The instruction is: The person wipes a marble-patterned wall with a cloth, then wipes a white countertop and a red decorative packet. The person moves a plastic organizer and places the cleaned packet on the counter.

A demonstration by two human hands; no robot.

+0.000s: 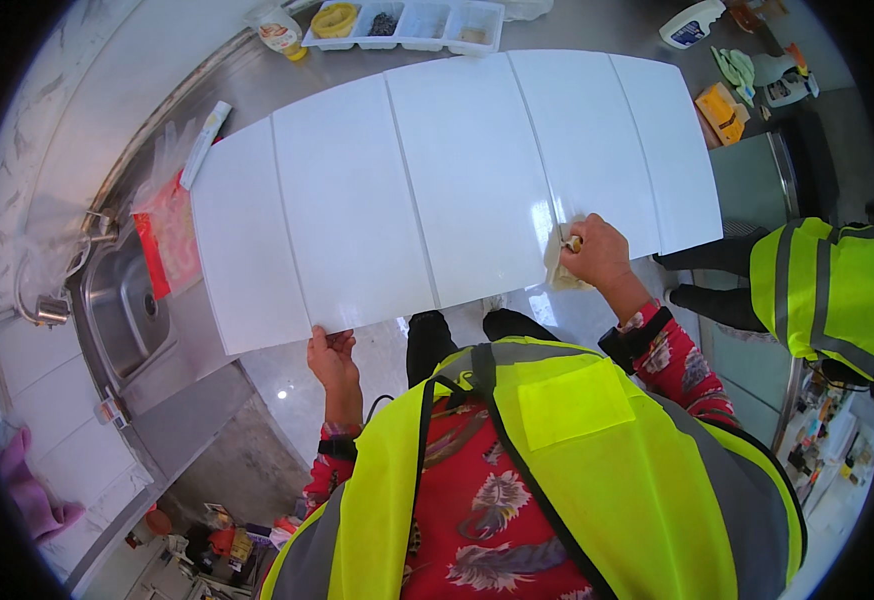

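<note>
A long glossy white panel (347, 210) with several dark groove lines across it lies over a metal countertop, its near edge jutting out above the floor. My left hand (334, 360) grips that near edge toward the left, thumb on top and fingers curled underneath. Farther right, my right hand (600, 251) presses a pale cream cloth (557, 259) onto the panel at its near edge, beside a groove. Part of the cloth hangs below the edge. A small yellowish spot shows between the fingers; what it is I cannot tell.
A stainless steel sink (126, 300) is at left, beside a red-and-clear plastic bag (167, 232). Behind the panel stand a compartmented white tray (407, 26) and a bottle (276, 30). Spray bottles (786, 86) and a yellow box (722, 112) sit far right. Another person in a yellow vest (819, 289) is at right.
</note>
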